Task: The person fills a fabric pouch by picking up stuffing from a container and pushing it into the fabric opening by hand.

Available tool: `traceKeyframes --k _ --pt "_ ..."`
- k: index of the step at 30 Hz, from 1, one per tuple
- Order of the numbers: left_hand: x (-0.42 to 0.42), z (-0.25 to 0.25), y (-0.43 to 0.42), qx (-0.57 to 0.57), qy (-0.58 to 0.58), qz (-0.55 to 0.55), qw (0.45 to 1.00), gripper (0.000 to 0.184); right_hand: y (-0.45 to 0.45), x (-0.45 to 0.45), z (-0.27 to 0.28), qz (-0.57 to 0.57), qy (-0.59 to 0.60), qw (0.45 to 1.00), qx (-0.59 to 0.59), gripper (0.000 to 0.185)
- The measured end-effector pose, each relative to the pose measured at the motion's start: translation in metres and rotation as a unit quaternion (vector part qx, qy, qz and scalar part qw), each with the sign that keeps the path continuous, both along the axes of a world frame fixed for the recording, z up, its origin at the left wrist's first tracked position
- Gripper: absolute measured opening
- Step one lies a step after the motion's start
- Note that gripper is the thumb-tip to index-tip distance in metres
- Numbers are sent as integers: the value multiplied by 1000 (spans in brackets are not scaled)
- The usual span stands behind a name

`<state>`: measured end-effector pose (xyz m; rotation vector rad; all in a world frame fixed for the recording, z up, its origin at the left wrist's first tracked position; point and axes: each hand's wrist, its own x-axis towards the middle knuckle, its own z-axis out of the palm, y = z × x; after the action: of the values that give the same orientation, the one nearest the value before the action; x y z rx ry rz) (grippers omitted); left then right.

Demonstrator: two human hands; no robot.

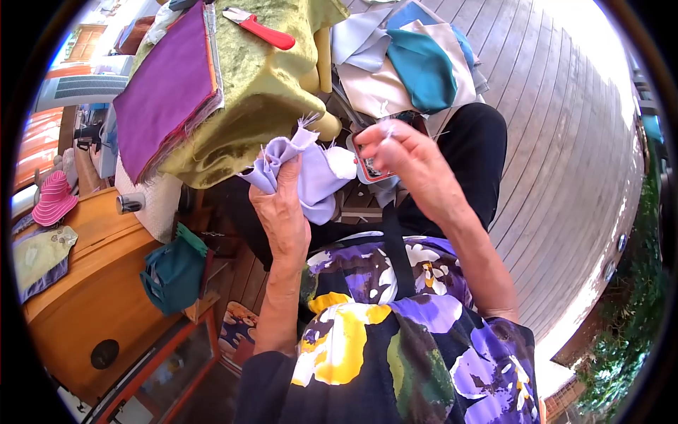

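- I see the lavender cloth (318, 185) just above the middle of the frame, held up in front of the flowered top (381, 318).
- My left hand (280, 212) has it from below and to the left, thumb on the near face; its fingers pinch a gathered fold, though most of them are hidden behind the fabric.
- My right hand (415, 161) is up beside the open tin (367, 174), right of centre. Its fingers curl in toward the thumb, but they blur, and I cannot tell whether they pinch something thin.
- I judge the cloth very light and limp: it folds on itself wherever it goes unsupported, so it will give under any push and needs holding from two sides to lie flat.
- Its upper edge is frayed into loose threads; I would expect those to snag or pull out, so I would not grip there.
- The best hold, to me, is the thick gathered part at the cloth's left, where the layers stack and offer some body.
- A white puff (342, 163) sits against the cloth's right side. It looks soft and easily squashed, so I would touch it gently; I cannot tell whether it is attached.
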<state>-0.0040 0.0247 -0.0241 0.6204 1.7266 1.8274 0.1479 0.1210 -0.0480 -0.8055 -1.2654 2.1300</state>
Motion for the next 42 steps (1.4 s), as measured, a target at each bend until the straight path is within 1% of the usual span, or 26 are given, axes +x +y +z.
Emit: traceKeyframes --k 1,2,4,5,7,10,12,14,16,17,18,20,22,24,26,27,30,32,33,34,36,37,38,39,40,42 --pt "2 2 -1 -15 12 -17 1000 15 -16 -14 3 3 31 999 8 28" --pt "1 2 -4 -16 12 -16 1000 15 -24 -23 -11 6 4 999 53 27" --pt "-2 1 -8 -70 20 -26 997 23 -32 -29 -5 20 -34 998 42 20" --pt "-2 2 -8 -66 32 -24 997 23 -30 -29 -3 20 -34 998 44 20" --pt "-4 0 -10 -47 27 -12 998 23 -25 -28 0 -91 71 992 -42 15" --pt "-9 -5 -12 -20 19 2 1000 22 1 -13 -26 -178 89 976 -86 14" --pt "-11 -8 -12 -12 15 7 1000 22 7 -5 -27 -192 103 970 -107 15" --pt "-7 -10 -9 -16 2 -15 1000 22 0 -7 -20 -110 96 984 -104 20" --pt "-5 -8 -8 -42 18 -18 999 21 -15 -17 2 -19 -13 1000 -6 23" --pt "-5 -7 -8 -65 26 -29 997 21 -22 -23 -1 3 -20 999 27 25" --pt "-6 -5 -8 -89 34 -38 995 20 -26 -27 5 19 -78 996 46 23" --pt "-5 -3 -9 -94 49 -37 994 19 -30 -34 4 -16 -9 998 -52 19" --pt "-7 -2 -11 -98 65 -36 992 18 -25 -36 -2 -67 50 994 -75 15" --pt "-10 -5 -14 -56 25 -10 998 19 -15 -33 -18 -126 97 982 -102 10" --pt "-14 -9 -14 -41 32 -3 999 20 -1 -20 -28 -158 173 956 -179 9" --pt "-17 -10 -15 -28 38 6 999 22 8 -10 -37 -168 194 947 -192 10" --pt "-21 -10 -16 -30 31 12 999 25 25 8 -20 -285 152 915 -243 14" --pt "-24 -11 -11 9 -11 60 998 20 43 38 -39 -251 210 924 -199 14" --pt "-31 -11 -13 4 -25 70 997 24 50 51 -39 -215 266 920 -192 15" --pt "-33 -6 -13 16 -47 73 996 26 59 63 -40 -227 238 930 -166 15" --pt "-44 -5 -16 10 -45 101 994 28 75 87 -44 -257 189 945 -74 14" --pt "-49 -3 -17 11 -48 117 992 31 83 102 -45 -256 190 945 -75 14" --pt "-53 -4 -19 12 -45 120 992 31 93 117 -45 -332 114 936 13 11" --pt "-57 -5 -21 8 -56 118 991 31 99 120 -43 -400 38 910 99 8" --pt "-62 -2 -24 6 -62 118 991 32 100 112 -36 -394 49 913 94 8" --pt "-57 -3 -21 35 -47 96 994 28 89 94 -20 -381 -7 915 134 16"
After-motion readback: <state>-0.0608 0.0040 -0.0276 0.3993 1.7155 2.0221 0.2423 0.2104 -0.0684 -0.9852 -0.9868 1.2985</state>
